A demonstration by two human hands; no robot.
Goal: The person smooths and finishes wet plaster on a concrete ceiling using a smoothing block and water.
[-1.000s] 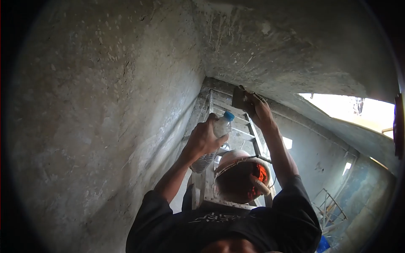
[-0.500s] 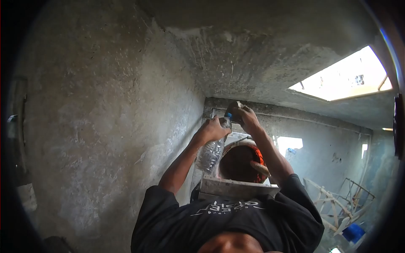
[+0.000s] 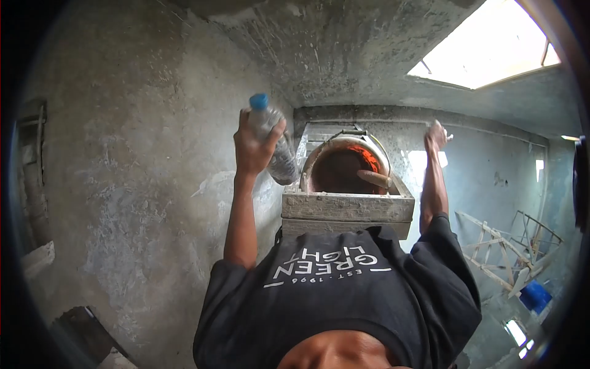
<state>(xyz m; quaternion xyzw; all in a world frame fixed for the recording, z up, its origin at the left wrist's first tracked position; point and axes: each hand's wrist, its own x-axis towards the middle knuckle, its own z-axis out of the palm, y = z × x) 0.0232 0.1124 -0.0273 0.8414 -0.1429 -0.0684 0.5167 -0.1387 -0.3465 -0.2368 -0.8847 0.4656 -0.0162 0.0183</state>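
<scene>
My left hand [image 3: 253, 147] is raised on the left, fingers wrapped round a clear plastic bottle [image 3: 283, 161] with a blue cap. The bottle leans, cap up, its lower end close to the bucket's left side. My right hand [image 3: 436, 136] is held out to the right, fingers curled closed; a small pale bit shows at its edge, too small to name. Between the hands sits a round, smeared bucket [image 3: 314, 161] with an orange inner wall and a wire handle. Greyish-brown matter is inside, and a thick rounded handle-like piece [image 3: 375, 179] lies at its rim.
A rough wooden box or platform [image 3: 347, 208] stands before my chest, under the bucket. A bare plastered wall [image 3: 147, 178] rises close on the left. Wooden frames [image 3: 498, 252] and a blue container [image 3: 535, 297] are at lower right. A bright opening [image 3: 491, 43] is overhead.
My hands were together at the bottle's cap and have moved apart. The left has lifted the bottle up and left; the right has swung out to the right.
</scene>
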